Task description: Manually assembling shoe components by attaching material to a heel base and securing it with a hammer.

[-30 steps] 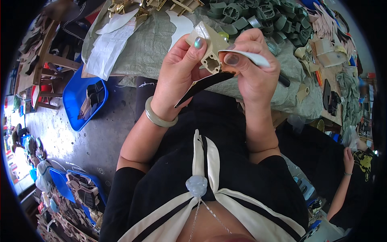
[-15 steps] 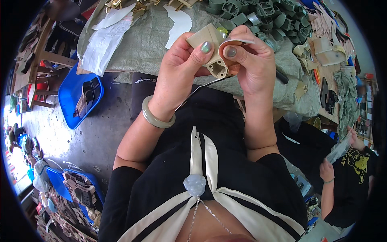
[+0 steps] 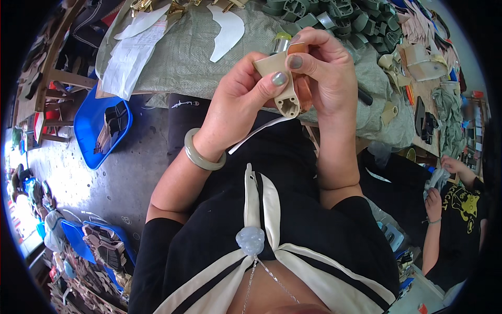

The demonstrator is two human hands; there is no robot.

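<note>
Above the table's near edge, my left hand [image 3: 238,104] is closed on a beige block shoe heel [image 3: 289,106], its thumb lying along the side. The heel's hollow, ribbed end faces me. An orange-tan covering strip [image 3: 304,93] curves round the heel's right side. My right hand [image 3: 332,73] pinches this strip at its upper end, the thumb pressing close against the heel. A thin pale strip [image 3: 259,132] hangs below the heel toward my left wrist; where it attaches is hidden. My right fingers partly hide the heel's far side.
A pile of grey-green heels [image 3: 361,23] covers the back of the table. Beyond my hands stand a small jar [image 3: 281,43] and a white cut piece [image 3: 228,34]. Paper sheets [image 3: 130,68] lie left, above a blue tub [image 3: 83,123]. A co-worker [image 3: 455,209] is at right.
The heel has shifted slightly right and toward me. The strip's upper end, which stood away from the heel, now lies closer to it. The pale strip below shows its flat side.
</note>
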